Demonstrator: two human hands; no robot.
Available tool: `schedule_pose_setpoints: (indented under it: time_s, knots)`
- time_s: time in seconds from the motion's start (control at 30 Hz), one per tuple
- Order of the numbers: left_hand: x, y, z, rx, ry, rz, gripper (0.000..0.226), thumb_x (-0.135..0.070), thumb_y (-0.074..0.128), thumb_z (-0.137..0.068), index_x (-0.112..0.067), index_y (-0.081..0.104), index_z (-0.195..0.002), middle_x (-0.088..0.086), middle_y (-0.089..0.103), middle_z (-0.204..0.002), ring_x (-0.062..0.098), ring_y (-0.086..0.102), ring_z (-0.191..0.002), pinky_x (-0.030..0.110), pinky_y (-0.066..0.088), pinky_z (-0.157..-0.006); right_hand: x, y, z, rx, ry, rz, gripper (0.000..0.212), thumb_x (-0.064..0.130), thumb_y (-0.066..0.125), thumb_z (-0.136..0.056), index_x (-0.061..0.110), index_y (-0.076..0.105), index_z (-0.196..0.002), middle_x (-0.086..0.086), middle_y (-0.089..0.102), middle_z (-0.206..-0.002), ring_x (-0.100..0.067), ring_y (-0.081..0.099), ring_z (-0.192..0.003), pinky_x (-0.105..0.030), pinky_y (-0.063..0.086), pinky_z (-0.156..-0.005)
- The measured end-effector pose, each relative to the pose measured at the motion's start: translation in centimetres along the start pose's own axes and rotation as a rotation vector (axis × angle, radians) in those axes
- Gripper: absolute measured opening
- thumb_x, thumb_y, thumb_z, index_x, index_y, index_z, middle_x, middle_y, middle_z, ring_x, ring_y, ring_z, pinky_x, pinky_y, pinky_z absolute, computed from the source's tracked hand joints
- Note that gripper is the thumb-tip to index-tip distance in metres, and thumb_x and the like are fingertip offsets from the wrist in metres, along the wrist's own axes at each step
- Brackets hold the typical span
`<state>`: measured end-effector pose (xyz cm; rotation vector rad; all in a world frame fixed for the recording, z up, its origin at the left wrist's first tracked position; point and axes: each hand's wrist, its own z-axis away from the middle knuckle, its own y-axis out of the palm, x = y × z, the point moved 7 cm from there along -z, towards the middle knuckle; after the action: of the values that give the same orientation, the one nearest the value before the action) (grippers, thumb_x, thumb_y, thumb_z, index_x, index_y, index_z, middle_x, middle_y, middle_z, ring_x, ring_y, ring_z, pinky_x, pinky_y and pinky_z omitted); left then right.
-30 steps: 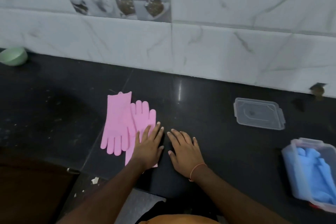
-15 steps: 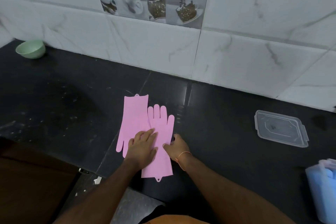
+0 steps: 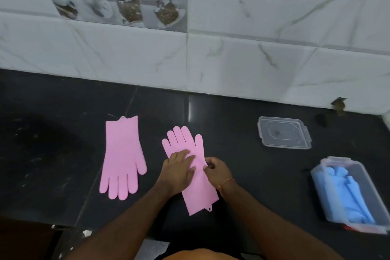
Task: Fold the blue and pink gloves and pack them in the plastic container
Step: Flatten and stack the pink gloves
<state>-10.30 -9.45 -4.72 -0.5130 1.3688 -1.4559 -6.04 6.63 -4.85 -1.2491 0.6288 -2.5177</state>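
Note:
Two pink gloves lie flat on the black counter. One pink glove (image 3: pixel 123 156) lies to the left, fingers toward me, untouched. The second pink glove (image 3: pixel 195 175) lies in the middle, fingers pointing at the wall. My left hand (image 3: pixel 178 170) rests flat on its palm area. My right hand (image 3: pixel 216 170) pinches its right edge with curled fingers. The plastic container (image 3: pixel 329 202) stands at the right with blue gloves (image 3: pixel 350 192) folded inside it.
The container's clear lid (image 3: pixel 283 132) lies on the counter behind the container. A tiled white wall runs along the back. The black counter (image 3: pixel 52 154) ends at a front edge near my arms.
The second pink glove, which overlapped the first, has been slid to the right and now lies apart from it. Both hands moved with it; my right hand now pinches its edge.

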Motion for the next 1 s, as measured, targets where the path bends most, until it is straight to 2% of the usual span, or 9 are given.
schedule_pose_setpoints:
  time_s: [0.13, 0.23, 0.3, 0.43, 0.63, 0.73, 0.83, 0.93, 1.0]
  knots:
    - [-6.4, 0.5, -2.3, -0.065, 0.121, 0.158, 0.043, -0.037, 0.037, -0.115, -0.021, 0.06, -0.148, 0.001, 0.056, -0.156, 0.023, 0.053, -0.14, 0.048, 0.044, -0.118, -3.7, -5.2, 1.2, -0.088, 0.008, 0.031, 0.037, 0.021, 0.059, -0.106, 0.021, 0.062, -0.143, -0.001, 0.066, -0.14, -0.019, 0.062, -0.118, -0.041, 0.049, -0.111]
    - [-10.9, -0.4, -3.6, -0.116, 0.073, 0.511, 0.034, -0.029, 0.045, -0.113, -0.017, 0.071, -0.095, 0.0, 0.074, -0.097, 0.018, 0.067, -0.093, 0.045, 0.054, -0.094, -5.0, -8.5, 2.8, -0.139, -0.032, 0.082, 0.04, 0.02, 0.057, -0.107, 0.022, 0.059, -0.147, 0.0, 0.065, -0.143, -0.019, 0.061, -0.128, -0.038, 0.045, -0.115]
    - [-13.5, -0.2, -4.7, -0.036, -0.042, 0.715, 0.042, -0.045, 0.056, -0.108, -0.019, 0.068, -0.077, -0.004, 0.071, -0.077, 0.012, 0.066, -0.077, 0.038, 0.052, -0.084, -5.3, -10.7, 4.1, -0.187, -0.102, 0.131, 0.037, 0.019, 0.054, -0.107, 0.022, 0.063, -0.143, 0.001, 0.069, -0.136, -0.015, 0.063, -0.122, -0.035, 0.047, -0.113]
    - [-17.5, 1.9, -5.8, 0.249, -0.262, 0.905, 0.03, -0.041, 0.078, -0.094, -0.012, 0.082, -0.091, -0.002, 0.08, -0.094, 0.013, 0.072, -0.096, 0.025, 0.053, -0.086, -5.0, -13.4, 7.5, -0.266, -0.341, 0.253, 0.03, 0.017, 0.055, -0.106, 0.019, 0.072, -0.131, 0.001, 0.073, -0.116, -0.006, 0.062, -0.1, -0.022, 0.05, -0.097]
    - [-21.7, 1.0, -5.6, 0.237, -0.317, 1.092, 0.03, -0.025, 0.049, -0.107, -0.002, 0.068, -0.113, 0.01, 0.07, -0.113, 0.026, 0.064, -0.107, 0.04, 0.052, -0.094, -7.4, -15.7, 9.7, -0.186, -0.443, 0.111, 0.033, 0.021, 0.057, -0.107, 0.029, 0.068, -0.137, 0.022, 0.067, -0.109, 0.003, 0.062, -0.1, -0.007, 0.045, -0.088]
    - [-22.3, 1.8, -4.4, 0.27, -0.417, 1.531, 0.033, -0.026, 0.044, -0.109, -0.009, 0.07, -0.121, 0.017, 0.077, -0.115, 0.03, 0.074, -0.105, 0.049, 0.062, -0.096, -9.5, -17.4, 9.4, -0.272, -0.317, -0.165, 0.026, 0.023, 0.06, -0.105, 0.043, 0.07, -0.118, 0.024, 0.066, -0.118, 0.0, 0.065, -0.108, -0.018, 0.054, -0.094]
    - [-22.3, 2.6, -3.5, 0.339, -0.408, 1.865, 0.032, -0.019, 0.052, -0.098, -0.009, 0.081, -0.101, 0.015, 0.078, -0.099, 0.026, 0.077, -0.089, 0.039, 0.064, -0.08, -11.2, -18.6, 8.7, -0.433, -0.178, -0.264, 0.032, 0.028, 0.074, -0.097, 0.034, 0.06, -0.125, 0.013, 0.057, -0.125, -0.007, 0.063, -0.112, -0.029, 0.057, -0.096]
    - [-20.7, 3.7, -3.4, 0.265, -0.46, 1.952, 0.035, -0.025, 0.049, -0.097, -0.009, 0.08, -0.099, 0.018, 0.077, -0.1, 0.033, 0.072, -0.095, 0.053, 0.057, -0.1, -12.7, -16.8, 7.3, -0.2, 0.048, -0.532, 0.068, 0.041, 0.084, -0.087, 0.027, 0.045, -0.141, 0.008, 0.055, -0.134, -0.016, 0.063, -0.118, -0.042, 0.059, -0.099]
    - [-19.5, 4.7, -3.3, 0.248, -0.504, 1.938, 0.038, -0.026, 0.046, -0.099, -0.01, 0.08, -0.095, 0.017, 0.078, -0.1, 0.033, 0.073, -0.095, 0.052, 0.058, -0.096, -13.5, -14.9, 7.0, -0.002, 0.193, -0.715, 0.058, 0.042, 0.084, -0.086, 0.024, 0.054, -0.133, 0.005, 0.07, -0.124, -0.022, 0.071, -0.111, -0.047, 0.064, -0.088]
